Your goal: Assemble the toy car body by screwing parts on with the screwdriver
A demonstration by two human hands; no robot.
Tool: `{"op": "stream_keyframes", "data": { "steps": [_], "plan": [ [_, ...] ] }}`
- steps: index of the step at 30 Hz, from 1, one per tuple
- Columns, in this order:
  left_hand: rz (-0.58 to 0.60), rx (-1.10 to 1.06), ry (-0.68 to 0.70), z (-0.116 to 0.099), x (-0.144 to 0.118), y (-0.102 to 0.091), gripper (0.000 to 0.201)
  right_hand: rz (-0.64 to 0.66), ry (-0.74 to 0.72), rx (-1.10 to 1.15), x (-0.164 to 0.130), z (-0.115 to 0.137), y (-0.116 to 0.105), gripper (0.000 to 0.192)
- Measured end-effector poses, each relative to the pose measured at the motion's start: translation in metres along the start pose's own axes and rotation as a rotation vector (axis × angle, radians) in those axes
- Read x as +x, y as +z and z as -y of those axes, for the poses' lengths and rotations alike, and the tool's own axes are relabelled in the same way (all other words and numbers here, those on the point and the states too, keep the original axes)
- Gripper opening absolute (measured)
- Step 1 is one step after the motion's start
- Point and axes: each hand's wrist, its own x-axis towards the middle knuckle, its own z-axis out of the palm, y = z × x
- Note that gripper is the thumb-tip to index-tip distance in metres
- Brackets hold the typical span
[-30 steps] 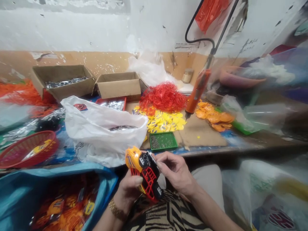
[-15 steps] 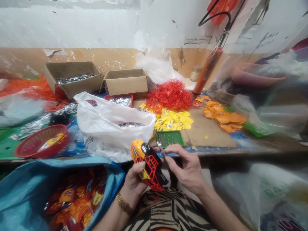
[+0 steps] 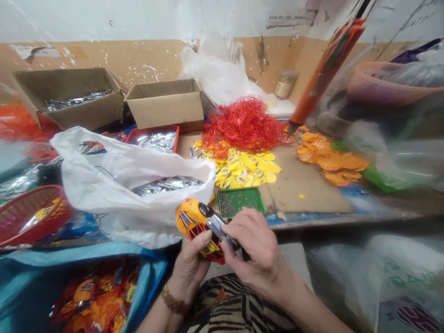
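Cluttered table (image 3: 305, 185) is set against a stained wall. Toy car (image 3: 197, 224) is held over the lap, left hand (image 3: 192, 263) clamped under it, while a silver part (image 3: 218, 227) is pinched by the right hand (image 3: 255, 249). Part is best kept aligned, car steady. White bag (image 3: 132, 185) crowds close; green tray (image 3: 241, 201) lies just beyond.

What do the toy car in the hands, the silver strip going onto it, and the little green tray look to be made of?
Toy car: looks like glossy moulded plastic, yellow shell over a red lattice part. Silver strip, under the right hand: mirror-bright, probably chrome-plated plastic or metal; cannot tell which. Green tray: flat-coloured plastic by its look, holding tiny grey pieces, likely metal screws. The left hand grips the car.
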Motion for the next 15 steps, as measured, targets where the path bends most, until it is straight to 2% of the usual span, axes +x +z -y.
{"op": "stream_keyframes", "data": {
  "steps": [5, 8, 15],
  "plan": [
    [-0.011, 0.054, 0.011, 0.001, 0.006, 0.001, 0.057, -0.002, 0.009, 0.044, -0.003, -0.008, 0.004, 0.022],
    [-0.031, 0.07, 0.017, 0.001, 0.007, 0.0, 0.061, 0.017, -0.039, 0.029, -0.004, -0.013, 0.007, 0.023],
    [-0.054, 0.16, 0.064, 0.005, 0.01, -0.002, 0.056, 0.065, -0.139, -0.131, 0.0, -0.018, 0.002, 0.018]
  ]
}}
